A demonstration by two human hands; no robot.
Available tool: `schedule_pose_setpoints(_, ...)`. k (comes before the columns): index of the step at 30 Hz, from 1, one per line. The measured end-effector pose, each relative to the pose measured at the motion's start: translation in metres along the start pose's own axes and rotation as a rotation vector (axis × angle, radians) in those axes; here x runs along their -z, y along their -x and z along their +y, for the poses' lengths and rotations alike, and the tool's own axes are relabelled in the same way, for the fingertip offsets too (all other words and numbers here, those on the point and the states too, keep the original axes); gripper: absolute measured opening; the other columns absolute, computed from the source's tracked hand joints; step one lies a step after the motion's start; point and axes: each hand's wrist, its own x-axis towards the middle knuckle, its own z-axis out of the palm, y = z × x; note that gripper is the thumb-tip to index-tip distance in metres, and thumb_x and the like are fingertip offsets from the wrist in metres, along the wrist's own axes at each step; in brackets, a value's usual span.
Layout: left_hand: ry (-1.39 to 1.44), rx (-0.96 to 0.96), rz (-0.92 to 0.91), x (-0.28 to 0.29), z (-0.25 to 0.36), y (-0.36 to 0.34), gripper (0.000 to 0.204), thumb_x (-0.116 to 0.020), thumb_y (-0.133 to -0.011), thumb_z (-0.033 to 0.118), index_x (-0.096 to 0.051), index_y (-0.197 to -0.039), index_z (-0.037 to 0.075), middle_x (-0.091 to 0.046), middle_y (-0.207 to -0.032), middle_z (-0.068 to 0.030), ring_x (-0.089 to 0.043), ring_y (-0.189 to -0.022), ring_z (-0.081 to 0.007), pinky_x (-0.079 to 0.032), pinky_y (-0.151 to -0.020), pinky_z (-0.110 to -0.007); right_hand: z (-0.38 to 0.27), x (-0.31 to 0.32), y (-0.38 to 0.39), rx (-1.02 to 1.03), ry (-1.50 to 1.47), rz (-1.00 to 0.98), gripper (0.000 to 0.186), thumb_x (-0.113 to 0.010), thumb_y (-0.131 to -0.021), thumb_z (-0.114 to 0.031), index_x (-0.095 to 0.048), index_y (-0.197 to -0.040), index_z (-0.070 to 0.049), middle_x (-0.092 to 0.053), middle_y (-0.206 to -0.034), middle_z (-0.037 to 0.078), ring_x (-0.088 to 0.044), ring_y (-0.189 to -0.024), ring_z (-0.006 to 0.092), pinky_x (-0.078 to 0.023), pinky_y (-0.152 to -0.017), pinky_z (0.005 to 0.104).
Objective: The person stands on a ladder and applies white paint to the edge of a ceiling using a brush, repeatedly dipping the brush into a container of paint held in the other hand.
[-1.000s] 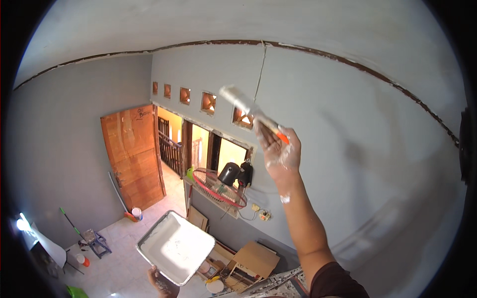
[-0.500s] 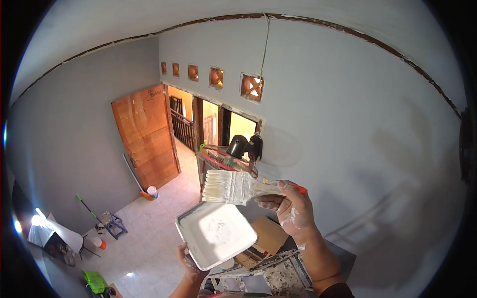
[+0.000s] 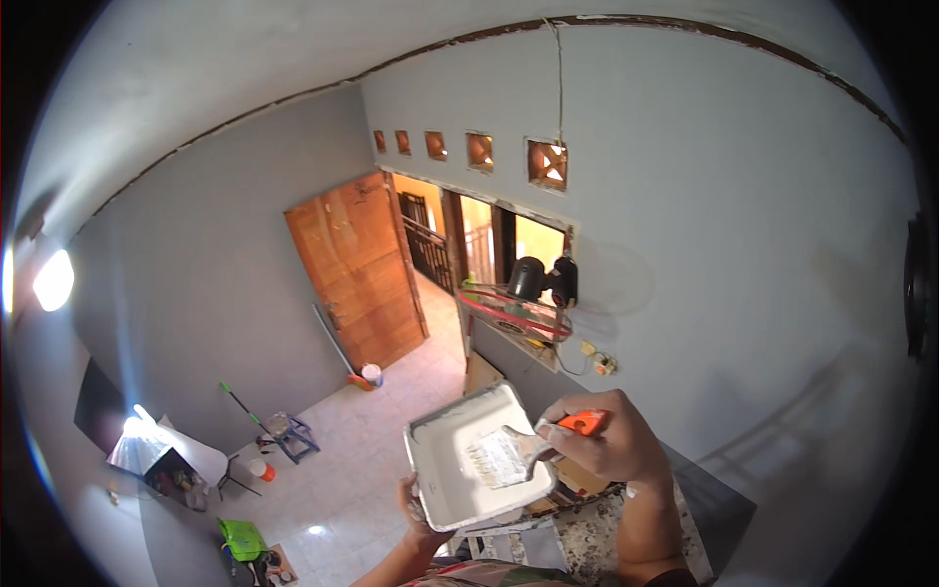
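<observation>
My left hand [image 3: 423,514] grips the near left edge of a square white paint tray [image 3: 427,452], its fingers partly hidden beneath the rim. White paint coats the inside of the tray. My right hand [image 3: 608,442] is closed around the handle of a wide paintbrush [image 3: 504,458], whose orange handle end sticks up past the thumb. The bristles, thick with white paint, point down and left into the tray and seem to touch its bottom. White smears mark the skin of both hands.
A wall fan [image 3: 518,308] with a red-rimmed guard hangs beyond the tray. An open wooden door [image 3: 357,269] stands farther back. Below me is a paint-spattered platform [image 3: 597,538]. On the floor at left are a small stool [image 3: 290,435], a lit lamp [image 3: 142,428] and a green bag [image 3: 242,540].
My right hand has lowered the paintbrush from above the tray down into it. The view has swung left, so the room and tray appear farther right.
</observation>
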Motion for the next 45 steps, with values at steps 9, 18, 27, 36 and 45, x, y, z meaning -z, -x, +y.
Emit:
schedule_pose_setpoints(9,0.012,0.050,0.044,0.009,-0.002,0.007,0.064,-0.043,-0.091,0.057,-0.064,-0.130,0.010,-0.070,-0.122,-0.0093,-0.067,-0.108,-0.0286,-0.052,-0.096,-0.048,-0.002,0.023,0.013,0.028,-0.102,0.075,0.015,-0.070,-0.089,-0.012,-0.072,-0.091,0.003,-0.070,-0.072,0.007,-0.061,-0.068,0.0092,-0.048,-0.064,0.0270)
schedule_pose_setpoints(18,-0.281,0.142,0.093,-0.024,-0.008,-0.001,0.070,-0.050,-0.089,0.059,-0.060,-0.138,0.009,-0.067,-0.129,-0.0107,-0.065,-0.115,-0.0301,-0.050,-0.100,-0.047,-0.016,0.039,0.034,0.047,0.034,0.181,0.016,-0.071,-0.088,-0.013,-0.074,-0.089,0.002,-0.073,-0.075,0.007,-0.065,-0.070,0.0106,-0.049,-0.065,0.0266)
schedule_pose_setpoints(27,-0.407,0.193,-0.170,-0.063,-0.049,-0.044,0.069,-0.050,-0.091,0.058,-0.059,-0.138,0.009,-0.067,-0.129,-0.0105,-0.065,-0.115,-0.0292,-0.051,-0.100,-0.046,-0.009,0.072,0.064,-0.031,-0.117,0.387,0.019,-0.070,-0.088,-0.013,-0.072,-0.088,0.007,-0.071,-0.073,0.010,-0.063,-0.066,0.0099,-0.049,-0.063,0.0261)
schedule_pose_setpoints(36,-0.394,0.198,-0.179,-0.061,-0.059,-0.047,0.067,-0.049,-0.092,0.057,-0.059,-0.138,0.009,-0.066,-0.130,-0.0099,-0.064,-0.116,-0.0287,-0.050,-0.101,-0.046,-0.008,0.080,0.074,0.030,0.155,0.034,0.019,-0.069,-0.095,-0.018,-0.073,-0.104,-0.002,-0.071,-0.079,0.013,-0.061,-0.066,0.0197,-0.050,-0.067,0.0330)
schedule_pose_setpoints(45,-0.331,0.226,-0.238,-0.078,-0.057,-0.067,0.066,-0.049,-0.093,0.057,-0.059,-0.138,0.010,-0.066,-0.131,-0.0093,-0.064,-0.117,-0.0281,-0.050,-0.102,-0.046,-0.008,0.084,0.084,0.016,0.255,-0.095,0.025,-0.074,-0.094,-0.014,-0.073,-0.111,0.004,-0.077,-0.090,0.017,-0.072,-0.071,0.0230,-0.054,-0.070,0.0303)
